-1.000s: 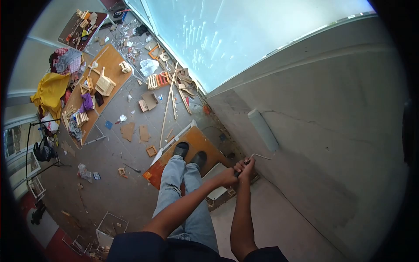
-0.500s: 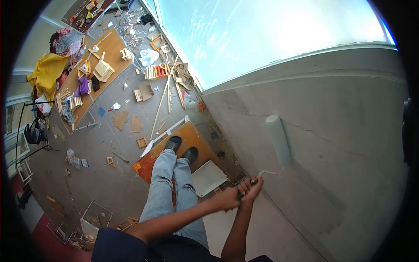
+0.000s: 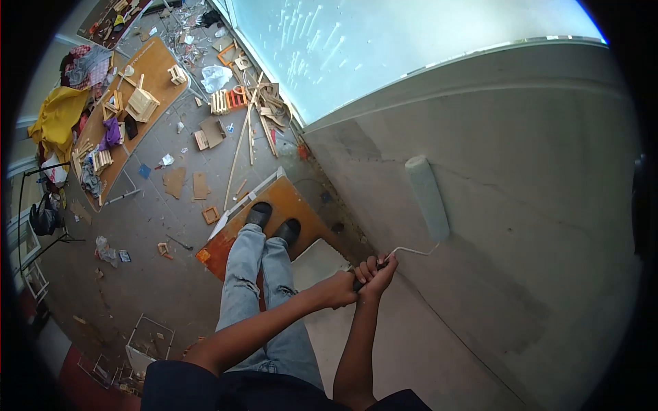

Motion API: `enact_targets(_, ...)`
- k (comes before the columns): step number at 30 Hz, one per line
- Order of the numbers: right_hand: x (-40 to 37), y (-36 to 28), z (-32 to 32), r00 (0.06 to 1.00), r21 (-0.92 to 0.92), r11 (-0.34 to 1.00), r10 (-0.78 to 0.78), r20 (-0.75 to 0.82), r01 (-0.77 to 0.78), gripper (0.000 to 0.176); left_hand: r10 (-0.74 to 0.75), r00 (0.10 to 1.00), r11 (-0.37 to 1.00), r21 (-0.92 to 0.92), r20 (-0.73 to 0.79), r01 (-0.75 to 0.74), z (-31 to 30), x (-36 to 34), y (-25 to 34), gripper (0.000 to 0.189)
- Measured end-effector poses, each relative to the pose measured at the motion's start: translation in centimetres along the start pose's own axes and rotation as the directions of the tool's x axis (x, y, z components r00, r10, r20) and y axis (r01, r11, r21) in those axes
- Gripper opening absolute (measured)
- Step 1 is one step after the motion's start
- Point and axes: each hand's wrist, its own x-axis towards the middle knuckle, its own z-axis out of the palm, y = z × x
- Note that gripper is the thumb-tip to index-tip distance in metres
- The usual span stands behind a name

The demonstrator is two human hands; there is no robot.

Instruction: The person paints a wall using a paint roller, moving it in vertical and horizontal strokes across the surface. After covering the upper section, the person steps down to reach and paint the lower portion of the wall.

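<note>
A paint roller (image 3: 428, 198) with a long, pale grey-blue sleeve lies against the grey wall (image 3: 507, 144). Its bent wire frame runs down to a dark handle. My right hand (image 3: 377, 274) is wrapped round that handle close to the wire. Lower on the same handle, my left hand (image 3: 336, 290) is closed too. Below my hands, partly hidden by them, a whitish tray (image 3: 319, 264) rests on the orange-brown table (image 3: 301, 198) where my feet stand.
Beside me runs the wall, with a bright window (image 3: 384, 48) above it. Wooden strips (image 3: 264, 113), cardboard (image 3: 209, 133) and scraps litter the floor. Another table (image 3: 154, 68) bears small wooden pieces and cloths. A black stand (image 3: 24, 205) is at the far left.
The whole view has shifted, so the surroundings sit further up and left. Both hands and the roller have moved slightly up along the wall, with the grip kept.
</note>
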Motion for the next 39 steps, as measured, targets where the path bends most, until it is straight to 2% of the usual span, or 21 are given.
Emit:
enact_targets(3,-1.5,-0.6,-0.3,1.000,0.001,1.000,0.005,0.013,-0.005,0.038,-0.063,0.996,0.998,0.019,0.062,0.062,0.8,-1.2,0.8,0.025)
enact_targets(6,-4.5,-2.1,-1.1,1.000,0.027,0.999,0.018,-0.012,-0.018,0.038,0.099,0.995,0.989,0.108,-0.009,-0.098,3.4,-2.9,1.3,0.029)
enact_targets(9,-6.6,-3.4,-1.4,0.999,0.025,0.999,0.033,-0.001,-0.033,0.038,0.122,0.992,0.971,0.212,-0.029,-0.113,5.6,-4.1,1.7,0.033)
enact_targets(10,-7.0,-3.8,-1.2,0.999,0.016,0.999,0.036,0.002,-0.036,0.038,0.042,0.999,0.984,0.175,-0.004,-0.041,5.2,-4.8,3.4,0.033)
enact_targets(13,-7.7,-4.4,-0.4,0.999,0.017,0.999,0.034,-0.014,-0.033,0.038,-0.046,0.999,0.989,0.142,0.000,0.045,4.1,-5.7,6.4,0.030)
enact_targets(17,-7.0,-4.3,0.0,0.999,0.067,0.998,0.019,-0.033,-0.016,0.037,0.056,0.998,0.977,0.205,-0.012,-0.052,4.9,-4.0,3.0,0.029)
enact_targets(22,-6.7,-4.4,0.3,0.999,0.082,0.996,0.018,-0.039,-0.015,0.037,0.050,0.999,0.977,0.208,-0.003,-0.049,4.5,-3.9,3.5,0.028)
enact_targets(25,-6.5,-4.3,0.5,0.999,0.059,0.998,0.009,-0.052,-0.006,0.037,0.120,0.991,0.970,0.217,-0.054,-0.105,4.5,-3.6,3.2,0.028)
enact_targets(31,-5.9,-4.3,0.4,0.999,0.044,0.999,0.016,-0.032,-0.015,0.037,-0.072,0.997,0.991,0.118,0.013,0.070,3.3,-3.6,5.5,0.029)
enact_targets(34,-6.9,-4.8,0.7,0.999,0.065,0.998,0.026,-0.029,-0.024,0.037,0.054,0.998,0.975,0.214,0.015,-0.056,3.7,-4.3,5.4,0.032)
enact_targets(37,-8.2,-5.8,1.4,0.999,0.076,0.997,0.006,-0.048,-0.002,0.038,0.225,0.972,0.966,0.146,-0.062,-0.214,4.8,-4.6,5.1,0.034)
enact_targets(39,-8.9,-6.3,1.8,0.999,0.068,0.997,-0.023,-0.036,0.026,0.038,0.126,0.992,0.977,0.174,-0.006,-0.123,4.5,-5.1,6.5,0.032)
